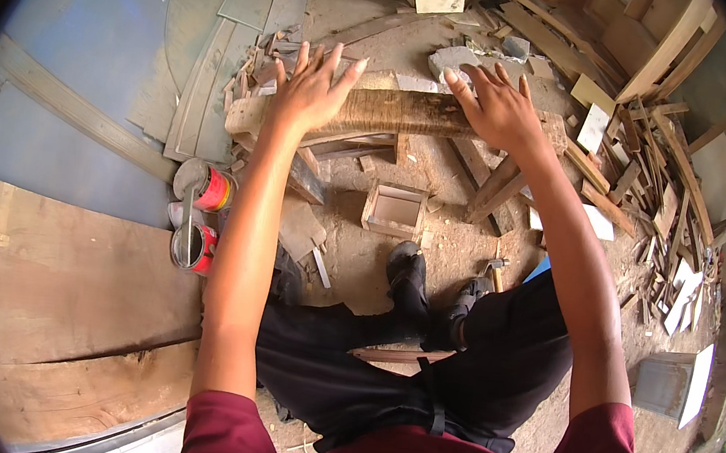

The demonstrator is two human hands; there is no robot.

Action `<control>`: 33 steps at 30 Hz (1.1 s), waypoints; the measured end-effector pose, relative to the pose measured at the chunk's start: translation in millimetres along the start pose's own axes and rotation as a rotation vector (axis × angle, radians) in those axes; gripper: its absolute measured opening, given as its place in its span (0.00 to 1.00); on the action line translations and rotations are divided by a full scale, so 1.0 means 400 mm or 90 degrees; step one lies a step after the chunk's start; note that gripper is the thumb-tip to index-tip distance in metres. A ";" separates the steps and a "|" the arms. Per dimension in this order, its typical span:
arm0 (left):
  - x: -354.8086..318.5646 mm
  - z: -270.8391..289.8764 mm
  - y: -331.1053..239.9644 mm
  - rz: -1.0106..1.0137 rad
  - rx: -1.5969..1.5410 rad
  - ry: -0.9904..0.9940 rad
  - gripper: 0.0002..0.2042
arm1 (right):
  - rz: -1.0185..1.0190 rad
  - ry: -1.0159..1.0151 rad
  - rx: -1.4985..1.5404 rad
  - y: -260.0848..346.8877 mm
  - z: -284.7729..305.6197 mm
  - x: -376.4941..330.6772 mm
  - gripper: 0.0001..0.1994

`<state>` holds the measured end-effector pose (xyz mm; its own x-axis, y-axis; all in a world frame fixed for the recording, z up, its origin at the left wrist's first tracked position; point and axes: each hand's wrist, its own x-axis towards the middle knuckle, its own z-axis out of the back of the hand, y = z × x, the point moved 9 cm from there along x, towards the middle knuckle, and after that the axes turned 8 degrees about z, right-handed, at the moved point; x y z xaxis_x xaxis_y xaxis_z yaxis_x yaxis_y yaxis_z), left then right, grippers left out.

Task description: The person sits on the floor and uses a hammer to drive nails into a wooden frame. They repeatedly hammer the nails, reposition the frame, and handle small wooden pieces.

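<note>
In front of me lies a worn wooden beam [398, 112], rough on top, on splayed wooden legs like a sawhorse. My left hand [314, 94] reaches out at the beam's left part, palm down, its fingers spread and holding nothing. Over the right part is my right hand [500, 110], also with fingers apart and nothing in it. Whether either palm presses on the wood I cannot tell. On the floor beneath the beam stands a small open wooden box [394, 209]. A hammer [496, 273] is near my right foot.
Two red paint cans [197, 248] stand left of my left forearm, beside a large plywood sheet [71, 274]. Wood offcuts [666, 198] pile up on the right, near a grey box [670, 385]. Grey stone-like blocks [453, 61] lie beyond the beam.
</note>
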<state>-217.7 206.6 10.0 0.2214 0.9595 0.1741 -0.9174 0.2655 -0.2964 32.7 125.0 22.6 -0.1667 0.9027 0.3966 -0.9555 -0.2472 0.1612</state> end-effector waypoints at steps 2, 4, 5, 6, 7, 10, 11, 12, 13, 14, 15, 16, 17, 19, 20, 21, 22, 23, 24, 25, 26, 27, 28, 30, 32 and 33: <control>0.057 -0.004 0.004 0.011 0.004 -0.005 0.43 | -0.018 0.014 0.025 -0.030 -0.005 0.038 0.41; 0.095 -0.008 0.011 0.023 0.001 0.022 0.44 | -0.024 -0.038 0.080 -0.043 -0.005 0.062 0.41; 0.103 -0.019 0.022 0.033 0.000 0.038 0.45 | -0.042 -0.029 0.084 -0.044 -0.003 0.073 0.40; 0.104 0.004 0.017 0.003 -0.026 -0.053 0.44 | -0.060 -0.019 0.087 -0.050 0.006 0.086 0.39; 0.115 -0.013 0.011 0.020 -0.046 -0.005 0.43 | -0.084 -0.009 0.086 -0.064 0.007 0.088 0.38; 0.141 0.024 -0.003 0.033 -0.112 -0.058 0.37 | -0.072 -0.103 0.079 -0.069 0.030 0.086 0.35; 0.147 0.024 0.008 0.008 -0.138 -0.091 0.35 | -0.073 -0.095 0.079 -0.063 0.033 0.092 0.35; 0.152 0.029 0.025 -0.016 -0.164 -0.125 0.34 | -0.064 -0.075 0.084 -0.055 0.032 0.099 0.35; 0.140 0.044 0.016 -0.041 -0.190 -0.151 0.32 | -0.061 -0.050 0.089 -0.056 0.024 0.096 0.35; 0.126 0.041 0.014 -0.054 -0.231 -0.125 0.30 | -0.057 -0.026 0.095 -0.057 0.017 0.092 0.35; 0.103 0.038 0.017 -0.067 -0.273 -0.099 0.28 | 0.009 -0.018 0.132 -0.034 0.016 0.081 0.36; 0.075 0.044 0.014 -0.077 -0.310 -0.074 0.26 | 0.077 -0.013 0.174 -0.002 0.018 0.060 0.37; 0.058 0.046 0.007 -0.093 -0.279 -0.064 0.25 | 0.146 -0.011 0.214 0.027 0.028 0.044 0.38; 0.024 0.042 -0.014 -0.122 -0.217 -0.043 0.23 | 0.147 0.142 0.071 0.056 0.010 0.024 0.44; 0.002 0.057 -0.038 -0.166 -0.176 -0.069 0.23 | 0.179 0.098 0.071 0.060 0.014 0.023 0.43; -0.008 0.066 -0.042 -0.176 -0.179 -0.074 0.23 | 0.209 0.052 0.070 0.061 0.018 0.020 0.43; -0.014 0.071 -0.050 -0.188 -0.186 -0.080 0.23 | 0.189 0.078 0.087 0.061 0.016 0.019 0.43; -0.019 0.076 -0.053 -0.201 -0.194 -0.087 0.23 | 0.168 0.103 0.103 0.061 0.021 0.016 0.43; -0.024 0.077 -0.047 -0.205 -0.188 -0.085 0.21 | 0.147 0.127 0.119 0.061 0.020 0.012 0.44; -0.034 0.087 -0.053 -0.240 -0.165 -0.119 0.20 | 0.159 0.115 0.117 0.064 0.027 0.008 0.44; -0.047 0.096 -0.059 -0.277 -0.141 -0.153 0.20 | 0.170 0.102 0.114 0.067 0.033 0.004 0.44; -0.060 0.106 -0.066 -0.313 -0.117 -0.188 0.19 | 0.181 0.089 0.111 0.071 0.042 -0.001 0.44; -0.067 0.107 -0.070 -0.318 -0.101 -0.186 0.18 | 0.166 0.113 0.096 0.065 0.033 -0.007 0.44; -0.087 0.111 -0.078 -0.329 -0.069 -0.185 0.17 | 0.136 0.159 0.067 0.058 0.017 -0.016 0.45; -0.100 0.121 -0.057 -0.337 -0.059 -0.209 0.16 | 0.107 0.202 0.073 0.079 0.027 -0.023 0.45; -0.106 0.126 -0.047 -0.341 -0.053 -0.221 0.15 | 0.093 0.224 0.076 0.086 0.028 -0.027 0.45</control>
<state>-226.5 156.3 55.7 0.5087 0.6095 0.6080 -0.6775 0.7192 -0.1541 4.5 103.0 33.9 -0.3924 0.9151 0.0924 -0.8838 -0.4030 0.2378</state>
